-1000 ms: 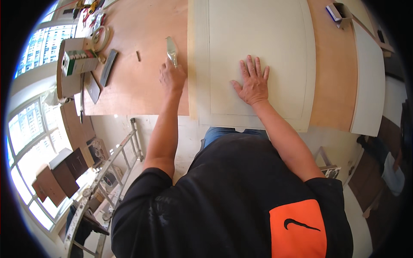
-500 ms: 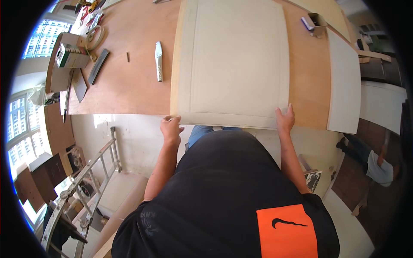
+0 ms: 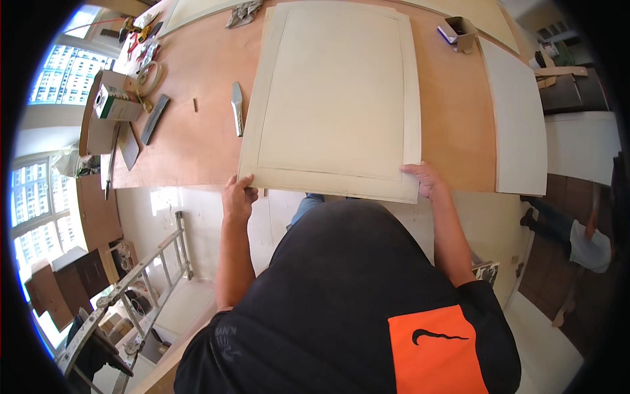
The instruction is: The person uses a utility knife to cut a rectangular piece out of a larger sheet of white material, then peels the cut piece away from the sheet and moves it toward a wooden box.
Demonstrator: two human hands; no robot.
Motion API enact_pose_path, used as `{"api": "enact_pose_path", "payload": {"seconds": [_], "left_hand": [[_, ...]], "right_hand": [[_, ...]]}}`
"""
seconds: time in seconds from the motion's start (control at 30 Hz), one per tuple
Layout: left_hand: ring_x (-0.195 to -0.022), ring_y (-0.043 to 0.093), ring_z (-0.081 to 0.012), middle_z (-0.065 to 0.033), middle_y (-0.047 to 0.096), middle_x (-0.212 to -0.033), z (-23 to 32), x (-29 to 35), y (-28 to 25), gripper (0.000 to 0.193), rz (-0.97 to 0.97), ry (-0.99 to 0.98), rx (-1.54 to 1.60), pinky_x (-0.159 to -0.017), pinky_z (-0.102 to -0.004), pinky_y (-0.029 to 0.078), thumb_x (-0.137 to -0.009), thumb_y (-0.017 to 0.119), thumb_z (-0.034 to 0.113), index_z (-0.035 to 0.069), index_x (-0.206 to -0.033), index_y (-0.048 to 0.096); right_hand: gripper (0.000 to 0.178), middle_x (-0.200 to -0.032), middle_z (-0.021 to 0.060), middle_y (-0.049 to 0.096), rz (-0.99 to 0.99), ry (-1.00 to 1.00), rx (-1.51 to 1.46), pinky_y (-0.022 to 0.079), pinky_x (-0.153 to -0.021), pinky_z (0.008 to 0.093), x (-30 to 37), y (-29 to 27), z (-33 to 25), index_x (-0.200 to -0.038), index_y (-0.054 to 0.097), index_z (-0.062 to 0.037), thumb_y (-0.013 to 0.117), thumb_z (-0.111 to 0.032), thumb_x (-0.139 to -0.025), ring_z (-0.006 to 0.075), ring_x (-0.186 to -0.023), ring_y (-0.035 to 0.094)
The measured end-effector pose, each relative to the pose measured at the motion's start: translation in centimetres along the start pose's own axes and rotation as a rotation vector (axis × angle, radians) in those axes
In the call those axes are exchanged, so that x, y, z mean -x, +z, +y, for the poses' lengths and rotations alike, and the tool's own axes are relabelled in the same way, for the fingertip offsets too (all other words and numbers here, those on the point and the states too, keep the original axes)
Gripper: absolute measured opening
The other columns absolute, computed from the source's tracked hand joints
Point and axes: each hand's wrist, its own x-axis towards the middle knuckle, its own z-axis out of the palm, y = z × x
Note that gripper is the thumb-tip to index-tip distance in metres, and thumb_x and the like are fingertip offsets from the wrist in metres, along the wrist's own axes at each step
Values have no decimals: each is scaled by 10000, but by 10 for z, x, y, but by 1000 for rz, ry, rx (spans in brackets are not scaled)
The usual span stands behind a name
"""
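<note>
A cream panel [image 3: 331,98] with a raised frame line, like a cabinet door, lies on the brown wooden worktable [image 3: 203,144], and its near edge juts out past the table's front. My left hand [image 3: 240,197] is closed on the near left corner, thumb on top and fingers curled beneath. At the near right corner, my right hand [image 3: 425,180] grips the panel with its thumb on the upper face; its other fingers are partly hidden. Left of the panel lies a slim tool [image 3: 237,108] with a flat grey blade and a silver handle.
Over to the left are a white-and-green can [image 3: 117,103], a dark flat bar [image 3: 155,119] and a tape roll [image 3: 149,77]. A small open box [image 3: 463,34] and a white board [image 3: 515,118] lie right. A metal ladder [image 3: 141,276] stands lower left; another person [image 3: 587,246] is far right.
The panel has shifted left and turned slightly, with both my hands moving along. My right thumb, raised before, now lies across the panel's corner. The whole view has also shifted a little.
</note>
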Motion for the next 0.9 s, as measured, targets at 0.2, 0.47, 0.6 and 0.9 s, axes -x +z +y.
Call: {"api": "enact_pose_path", "payload": {"seconds": [0.2, 0.47, 0.6, 0.9], "left_hand": [[-554, 550, -140, -37, 596, -766, -17, 8, 12, 154, 20, -42, 26, -496, -283, 441, -881, 655, 51, 36, -1016, 583], [-681, 608, -179, -39, 639, -862, -34, -6, -4, 187, -11, -88, 163, -581, -350, 481, -921, 635, 136, 62, -1082, 577], [-842, 667, -226, -84, 695, -1017, -43, -21, -10, 207, -141, -199, 447, -643, -391, 505, -960, 613, 198, 67, -1115, 572], [-863, 656, -235, -85, 694, -1024, -66, -33, 1, 196, -75, -255, 472, -636, -395, 487, -998, 561, 237, 82, -1116, 578]], "right_hand": [[265, -742, 125, 676, 314, -137, 306, 529, -590, 354, -22, -22, 21, -842, 668, 85, 779, -96, -683, 204, -620, 653], [357, -927, 148, 709, 175, -51, 179, 571, -744, 386, -3, -13, 3, -1025, 655, 80, 787, -75, -733, 237, -829, 697], [468, -1162, 172, 683, -198, 132, -169, 548, -969, 462, 25, -25, 0, -1239, 583, 66, 756, -51, -820, 297, -1035, 691], [423, -1195, 185, 672, -251, 86, -453, 537, -973, 461, 27, -41, 29, -1245, 590, 51, 707, -166, -900, 303, -1086, 671]]}}
